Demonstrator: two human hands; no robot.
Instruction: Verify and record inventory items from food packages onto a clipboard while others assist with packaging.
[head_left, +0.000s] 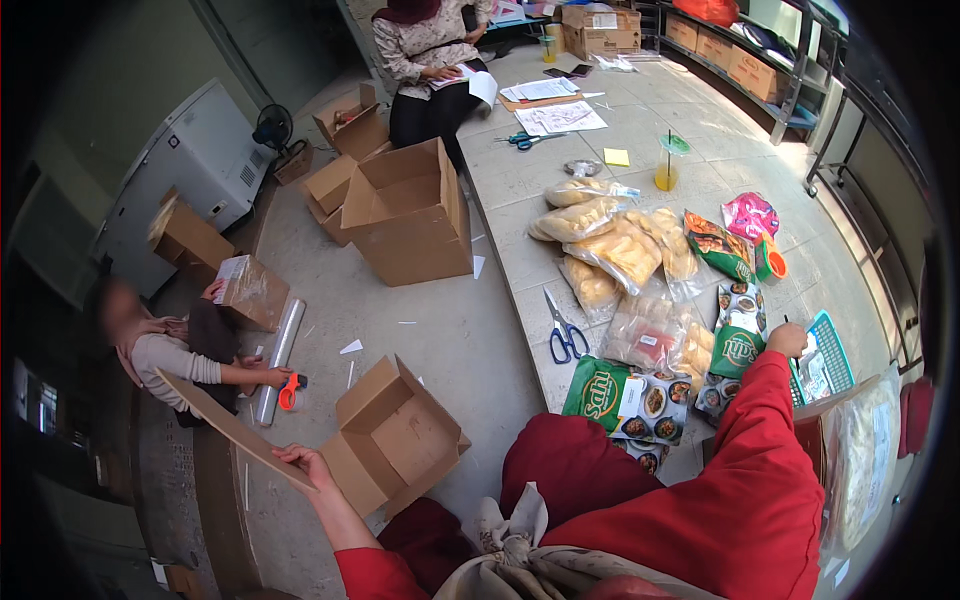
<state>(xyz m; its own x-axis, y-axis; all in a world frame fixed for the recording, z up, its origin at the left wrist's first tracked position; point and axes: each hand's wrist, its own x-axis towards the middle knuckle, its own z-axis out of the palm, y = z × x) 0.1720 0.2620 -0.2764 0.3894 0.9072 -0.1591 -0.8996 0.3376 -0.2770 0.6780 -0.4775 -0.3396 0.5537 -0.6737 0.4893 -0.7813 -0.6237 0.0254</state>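
Note:
My left hand (306, 463) grips the edge of a flat cardboard sheet (225, 427), which is raised and tilted above the floor. Just beside it an open cardboard box (409, 442) rests on the floor, flaps up. On the right, my right hand (787, 340) is closed around a thin dark pen-like thing, at the rim of a teal plastic basket (832, 349). Small packets (816, 375) lie in the basket. Next to that hand is a green printed food pouch (739, 345); another green pouch (626, 397) lies closer to my knee.
Clear bags of pale food (615, 244), blue-handled scissors (568, 341) and a lidded drink cup (667, 169) occupy the raised tiled platform. A large open box (409, 225) stands on the floor. One person (172, 345) sits left by a wrapped box; another (427, 67) holds papers behind.

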